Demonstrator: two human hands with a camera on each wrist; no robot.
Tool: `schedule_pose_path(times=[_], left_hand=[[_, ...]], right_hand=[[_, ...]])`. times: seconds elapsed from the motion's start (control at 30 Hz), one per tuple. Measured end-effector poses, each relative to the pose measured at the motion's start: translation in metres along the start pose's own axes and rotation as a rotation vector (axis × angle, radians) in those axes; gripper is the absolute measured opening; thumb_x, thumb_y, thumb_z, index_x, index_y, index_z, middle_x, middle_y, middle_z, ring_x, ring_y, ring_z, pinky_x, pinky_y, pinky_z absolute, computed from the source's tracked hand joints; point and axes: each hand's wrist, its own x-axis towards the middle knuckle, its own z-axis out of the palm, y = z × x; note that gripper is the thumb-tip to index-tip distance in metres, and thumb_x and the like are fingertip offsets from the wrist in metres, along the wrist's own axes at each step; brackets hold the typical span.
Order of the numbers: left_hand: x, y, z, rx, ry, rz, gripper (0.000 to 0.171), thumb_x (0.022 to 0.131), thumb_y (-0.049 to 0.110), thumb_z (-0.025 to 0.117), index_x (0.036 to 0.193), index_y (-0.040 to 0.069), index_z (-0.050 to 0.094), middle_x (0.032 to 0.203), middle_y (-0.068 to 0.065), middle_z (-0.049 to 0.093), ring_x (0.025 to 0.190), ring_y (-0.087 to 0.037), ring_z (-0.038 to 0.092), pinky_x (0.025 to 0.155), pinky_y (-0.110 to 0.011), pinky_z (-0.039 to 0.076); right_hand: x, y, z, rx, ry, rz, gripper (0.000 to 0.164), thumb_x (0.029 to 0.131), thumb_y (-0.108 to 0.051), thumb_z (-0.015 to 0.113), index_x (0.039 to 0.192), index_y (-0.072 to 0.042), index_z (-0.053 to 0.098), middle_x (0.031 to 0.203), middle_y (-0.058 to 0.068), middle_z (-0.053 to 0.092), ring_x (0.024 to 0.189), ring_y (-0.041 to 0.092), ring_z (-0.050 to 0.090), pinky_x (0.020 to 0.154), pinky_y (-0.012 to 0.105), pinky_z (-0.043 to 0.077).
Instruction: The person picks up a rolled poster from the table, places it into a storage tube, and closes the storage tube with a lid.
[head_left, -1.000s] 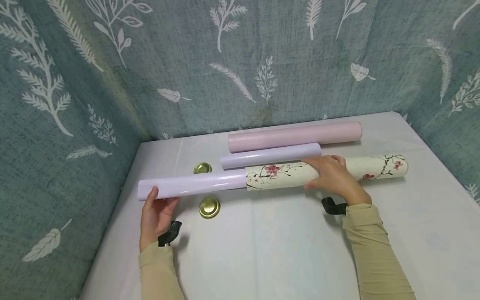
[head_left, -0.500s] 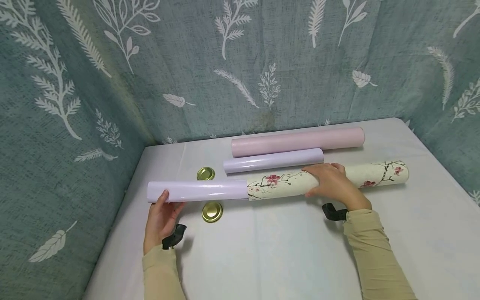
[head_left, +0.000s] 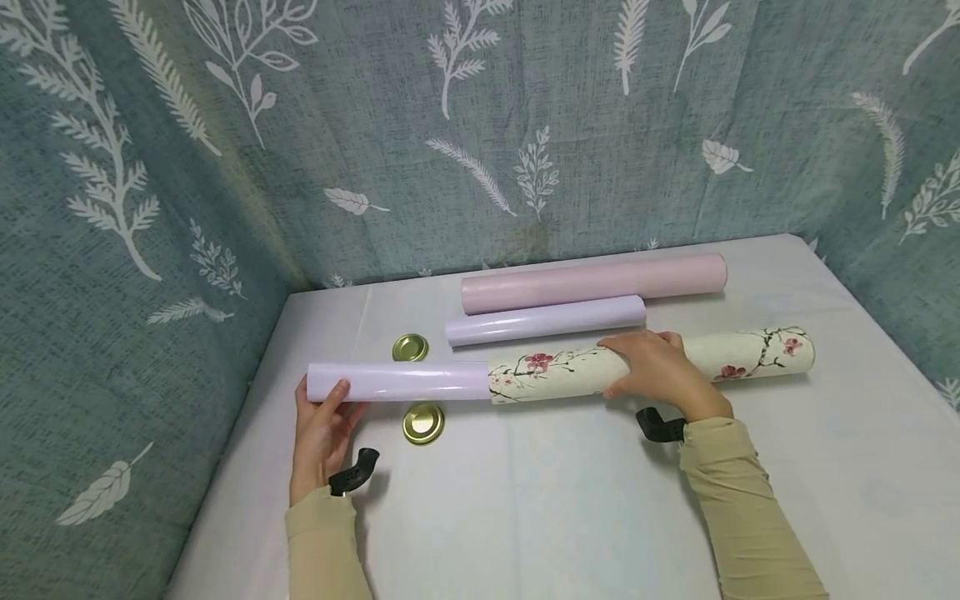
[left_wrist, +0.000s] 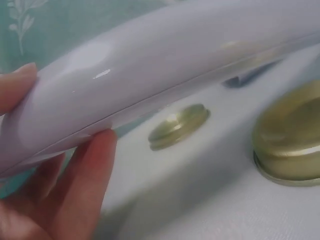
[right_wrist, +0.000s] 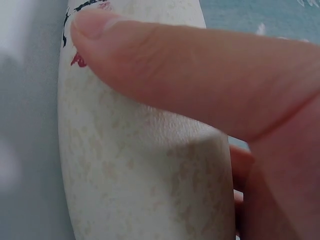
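The left grip (head_left: 319, 429) clasps a lilac tube (head_left: 412, 382) toward the left edge of the bench (head_left: 600, 500), the right grip (head_left: 663, 375) a flowered tube (head_left: 555, 375). They look partly nested, much lilac outside. Toward the far edge, a pink tube (head_left: 592, 283) and second lilac tube (head_left: 546, 321) lie un-nested.

White-topped table (head_left: 585, 508): lower frame
Pink roll (head_left: 592, 283): centre right
Short lavender roll (head_left: 545, 320): centre
Gold lids (head_left: 423, 423): two, centre left

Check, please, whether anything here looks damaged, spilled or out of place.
Nothing looks spilled or damaged. Slightly odd, perhaps: one gold lid and another gold lid lie on the table with no jar in view, either side of the lavender roll in the left hand.
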Motion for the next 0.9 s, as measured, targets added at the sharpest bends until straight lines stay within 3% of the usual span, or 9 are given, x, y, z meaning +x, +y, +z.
schedule_pose_path(times=[0.1, 0.43, 0.67, 0.9], left_hand=[[-0.0001, -0.0002, 0.0012, 0.069, 0.018, 0.008, 0.076, 0.077, 0.013, 0.07, 0.135, 0.029, 0.023, 0.124, -0.006, 0.033, 0.104, -0.023, 0.051, 0.079, -0.039, 0.048], [0.0009, -0.0012, 0.0007, 0.194, 0.047, -0.002, 0.07, 0.078, 0.028, 0.068, 0.136, 0.028, 0.03, 0.129, -0.005, 0.033, 0.108, -0.023, 0.047, 0.082, -0.031, 0.048], [0.0029, -0.0032, -0.0024, 0.21, 0.025, 0.008, 0.069, 0.078, 0.021, 0.069, 0.137, 0.026, 0.032, 0.127, -0.004, 0.035, 0.103, -0.018, 0.05, 0.082, -0.028, 0.048], [0.0034, -0.0055, 0.0011, 0.239, 0.002, 0.026, 0.071, 0.078, 0.016, 0.069, 0.138, 0.027, 0.031, 0.132, -0.004, 0.031, 0.11, -0.023, 0.044, 0.082, -0.031, 0.048]], right_hand=[[0.0013, -0.0002, -0.0001, 0.001, -0.005, 0.0, 0.077, 0.057, -0.041, 0.081, 0.124, -0.015, 0.053, 0.122, 0.006, 0.054, 0.112, 0.026, 0.047, 0.083, 0.052, 0.021], [0.0008, -0.0008, 0.0019, -0.013, 0.001, 0.043, 0.078, 0.059, -0.042, 0.08, 0.127, -0.016, 0.051, 0.125, 0.01, 0.051, 0.115, 0.029, 0.042, 0.089, 0.056, 0.016], [0.0009, -0.0014, 0.0032, -0.02, 0.008, 0.044, 0.077, 0.06, -0.043, 0.079, 0.127, -0.017, 0.051, 0.126, 0.01, 0.05, 0.116, 0.029, 0.041, 0.092, 0.057, 0.014], [0.0, -0.0019, 0.0028, -0.025, 0.007, 0.038, 0.076, 0.061, -0.041, 0.079, 0.127, -0.016, 0.051, 0.125, 0.011, 0.05, 0.116, 0.03, 0.041, 0.092, 0.058, 0.013]])
